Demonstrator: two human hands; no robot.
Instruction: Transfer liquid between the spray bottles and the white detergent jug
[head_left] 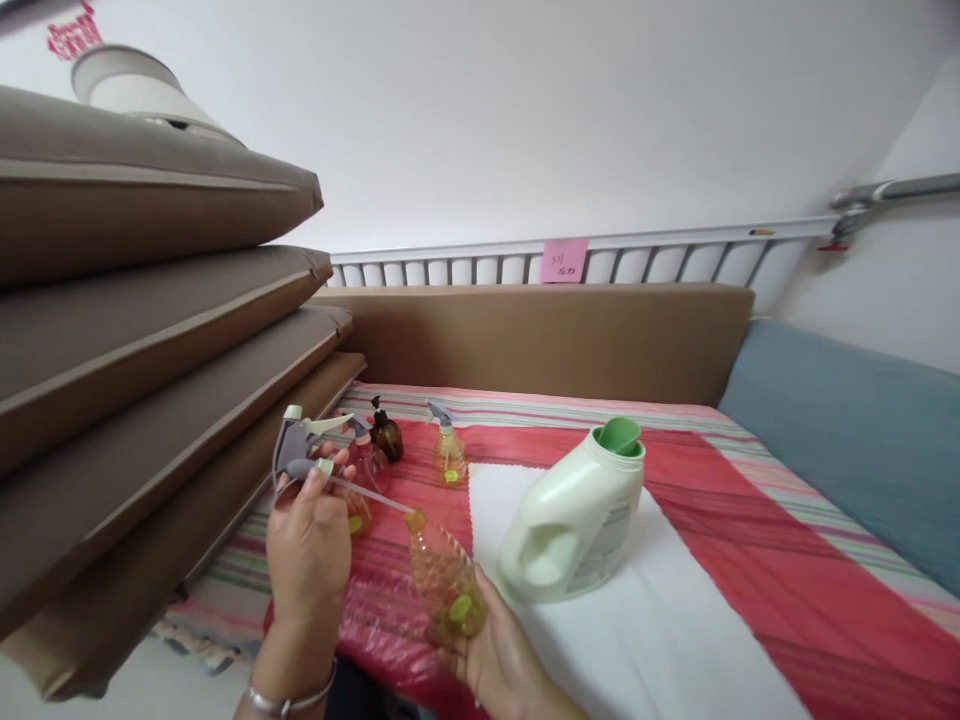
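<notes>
— Two hands, one bottle; what does each hand hold?

— The left hand [311, 525] has a grey spray head [294, 447]; thumb and fingers pinch it near its pale collar [325, 467], the fingers partly hidden behind it.

— And the right hand?

— The right hand [504, 645] cups the lower part of a clear yellow bottle [441, 568]; its thumb lies along the side; the other fingers go round beneath, so whether they are spread or pressed together I cannot tell.

— Where is that bottle, exactly?

— Over the striped sheet [720, 510], just left of the white cloth [675, 620]; it is tilted, mouth toward the left hand; a thin tube [371, 493] slants from the spray head to that mouth; whether its tip is inside, I cannot tell.

— What stands nearby?

— A pale jug [574, 520] on the white cloth, with a green cap [618, 437] in its mouth; farther back, a small spray bottle [450, 457], upright; left of that, a brown pump bottle [388, 438]; then a pink bottle [370, 462], partly hidden.
</notes>
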